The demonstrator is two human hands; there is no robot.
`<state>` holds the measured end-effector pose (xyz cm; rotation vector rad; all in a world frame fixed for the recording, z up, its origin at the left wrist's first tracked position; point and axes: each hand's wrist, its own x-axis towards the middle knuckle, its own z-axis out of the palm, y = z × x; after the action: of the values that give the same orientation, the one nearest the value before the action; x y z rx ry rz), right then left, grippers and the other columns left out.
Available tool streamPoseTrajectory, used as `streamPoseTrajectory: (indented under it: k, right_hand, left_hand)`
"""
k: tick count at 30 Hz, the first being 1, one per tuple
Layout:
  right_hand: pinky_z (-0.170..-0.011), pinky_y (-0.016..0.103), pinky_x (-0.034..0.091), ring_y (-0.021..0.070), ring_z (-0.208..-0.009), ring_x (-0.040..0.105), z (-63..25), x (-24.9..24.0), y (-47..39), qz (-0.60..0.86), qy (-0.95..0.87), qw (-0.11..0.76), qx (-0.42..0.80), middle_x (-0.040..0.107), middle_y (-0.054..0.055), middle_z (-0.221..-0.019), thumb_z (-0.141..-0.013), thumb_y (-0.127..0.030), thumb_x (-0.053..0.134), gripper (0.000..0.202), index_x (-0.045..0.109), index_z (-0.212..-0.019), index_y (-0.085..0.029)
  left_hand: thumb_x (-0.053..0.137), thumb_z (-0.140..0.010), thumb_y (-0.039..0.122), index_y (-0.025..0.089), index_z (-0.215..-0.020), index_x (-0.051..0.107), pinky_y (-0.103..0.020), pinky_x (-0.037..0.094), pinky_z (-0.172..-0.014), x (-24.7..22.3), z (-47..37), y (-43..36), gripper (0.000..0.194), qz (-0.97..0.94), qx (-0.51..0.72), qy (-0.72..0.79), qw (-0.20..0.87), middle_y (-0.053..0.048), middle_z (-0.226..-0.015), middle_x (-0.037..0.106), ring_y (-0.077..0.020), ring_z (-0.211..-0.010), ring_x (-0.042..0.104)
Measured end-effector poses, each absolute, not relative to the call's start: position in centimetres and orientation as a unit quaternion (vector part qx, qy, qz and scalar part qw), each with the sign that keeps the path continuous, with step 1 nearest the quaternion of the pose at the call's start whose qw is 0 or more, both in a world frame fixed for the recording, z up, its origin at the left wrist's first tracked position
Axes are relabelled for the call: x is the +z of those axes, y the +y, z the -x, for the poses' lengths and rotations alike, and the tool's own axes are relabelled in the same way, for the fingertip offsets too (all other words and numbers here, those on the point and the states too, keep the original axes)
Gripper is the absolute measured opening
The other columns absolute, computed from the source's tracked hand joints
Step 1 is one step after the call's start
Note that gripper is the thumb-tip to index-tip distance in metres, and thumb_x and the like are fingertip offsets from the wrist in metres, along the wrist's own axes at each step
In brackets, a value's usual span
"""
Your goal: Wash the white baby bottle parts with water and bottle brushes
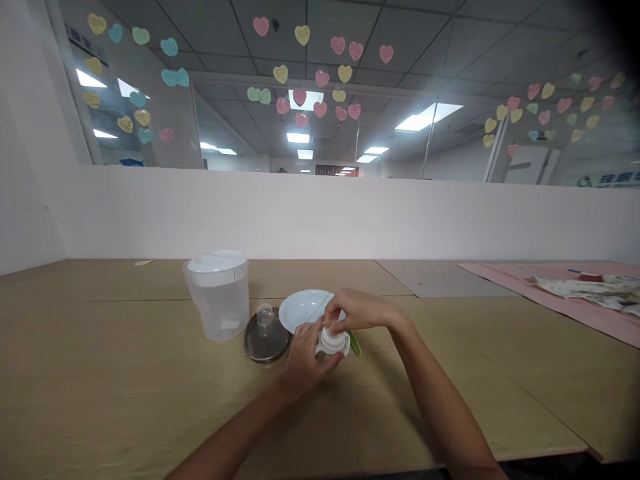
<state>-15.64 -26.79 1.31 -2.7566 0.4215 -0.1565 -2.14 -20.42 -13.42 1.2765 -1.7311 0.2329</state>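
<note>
The left hand (306, 353) curls around a white round plastic piece (333, 341), its top pinched by the right hand (345, 312). Left of them, a dark round tray (267, 349) bears a clear cup (265, 316), beside a lidded pitcher (221, 300); just beyond the hands lies a white plate (301, 307).

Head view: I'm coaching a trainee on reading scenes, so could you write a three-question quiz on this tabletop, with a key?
1. True or false: the small clear cup stands on the dark round tray.
2. Fill in: in the picture, the lidded pitcher stands to the ____ of the white plate.
3. Which thing are the left hand and the right hand both touching? A) lidded pitcher B) small white item C) small clear cup

Key: 1 true; 2 left; 3 B
</note>
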Motion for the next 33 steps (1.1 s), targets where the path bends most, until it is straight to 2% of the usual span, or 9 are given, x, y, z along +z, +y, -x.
streamPoseTrajectory:
  k: [4,8,12,15,18,21,25,29,33]
  right_hand:
    - [-0.054,0.019,0.036,0.0114,-0.062,0.054,14.2,0.2,-27.5,0.976,0.157,0.144,-0.049,0.064,0.002,-0.068,-0.061,-0.007,0.051,0.020,0.067,-0.071,-0.014]
    - [-0.058,0.017,0.039,0.0110,-0.070,0.056,14.2,-0.1,-28.6,0.975,0.076,0.209,-0.022,0.065,0.001,-0.074,-0.056,0.003,0.042,0.036,0.068,-0.075,-0.015]
    - [-0.063,0.018,0.043,0.0113,-0.072,0.058,14.2,-0.2,-29.5,0.947,0.048,0.317,0.001,0.063,0.001,-0.070,-0.057,0.005,0.038,0.038,0.066,-0.074,-0.012]
    - [-0.064,0.019,0.044,0.0121,-0.075,0.059,14.0,-0.3,-29.5,0.936,0.059,0.346,0.004,0.064,0.002,-0.076,-0.058,0.006,0.039,0.040,0.065,-0.083,-0.011]
    - [-0.064,0.019,0.043,0.0135,-0.082,0.058,14.0,0.0,-29.1,0.941,0.072,0.330,-0.002,0.064,0.003,-0.087,-0.061,0.002,0.047,0.043,0.062,-0.097,-0.015]
    - [-0.070,0.020,0.041,0.0144,-0.089,0.056,14.2,0.4,-28.7,0.946,0.042,0.322,0.003,0.063,0.002,-0.096,-0.063,-0.012,0.061,0.042,0.060,-0.104,-0.019]
    - [-0.066,0.019,0.039,0.0138,-0.083,0.055,14.2,0.5,-28.4,0.953,0.080,0.288,-0.048,0.063,0.002,-0.088,-0.065,-0.028,0.064,0.033,0.064,-0.097,-0.019]
    - [-0.052,0.019,0.034,0.0098,-0.059,0.050,13.6,-0.1,-28.1,0.968,0.147,0.182,-0.088,0.059,0.000,-0.066,-0.069,-0.024,0.058,0.015,0.066,-0.077,-0.015]
    - [-0.053,0.019,0.032,0.0091,-0.057,0.049,12.9,-0.8,-27.8,0.972,0.173,0.129,-0.089,0.060,0.001,-0.069,-0.072,-0.020,0.050,0.015,0.064,-0.078,-0.016]
  left_hand:
    - [0.057,-0.071,0.041,0.017,-0.124,0.033,-0.036,0.043,-0.081,-14.7,2.0,-20.5,0.063,-0.533,0.042,-0.674,0.510,-0.011,-0.109,0.055,-0.0224,-0.096,0.054]
    - [0.061,-0.069,0.038,0.017,-0.133,0.009,-0.035,0.044,-0.084,-14.5,1.6,-20.5,0.085,-0.516,-0.015,-0.672,0.531,-0.012,-0.111,0.056,-0.0214,-0.100,0.055]
    - [0.059,-0.070,0.032,0.015,-0.132,0.009,-0.037,0.039,-0.091,-13.7,1.0,-20.5,0.082,-0.484,-0.001,-0.708,0.515,-0.010,-0.105,0.060,-0.0237,-0.112,0.046]
    - [0.058,-0.069,0.029,0.015,-0.131,0.013,-0.034,0.043,-0.087,-13.6,0.6,-20.5,0.077,-0.469,-0.002,-0.720,0.511,-0.011,-0.110,0.057,-0.0219,-0.104,0.053]
    - [0.058,-0.067,0.026,0.016,-0.127,0.020,-0.031,0.046,-0.081,-13.8,0.2,-20.7,0.071,-0.461,0.016,-0.724,0.513,-0.011,-0.110,0.055,-0.0202,-0.097,0.055]
    - [0.058,-0.066,0.025,0.017,-0.121,0.028,-0.033,0.045,-0.082,-13.9,0.1,-20.7,0.063,-0.459,0.048,-0.727,0.509,-0.010,-0.109,0.053,-0.0202,-0.097,0.053]
    - [0.057,-0.066,0.025,0.016,-0.121,0.028,-0.034,0.044,-0.081,-13.7,0.5,-20.6,0.063,-0.468,0.075,-0.714,0.515,-0.010,-0.106,0.050,-0.0197,-0.095,0.051]
    - [0.056,-0.066,0.026,0.014,-0.125,0.024,-0.033,0.044,-0.080,-13.7,1.0,-20.5,0.068,-0.470,0.077,-0.702,0.529,-0.011,-0.104,0.048,-0.0195,-0.090,0.050]
    - [0.058,-0.065,0.028,0.014,-0.129,0.017,-0.035,0.044,-0.082,-14.1,1.4,-20.5,0.078,-0.476,0.062,-0.692,0.540,-0.012,-0.107,0.046,-0.0190,-0.089,0.050]
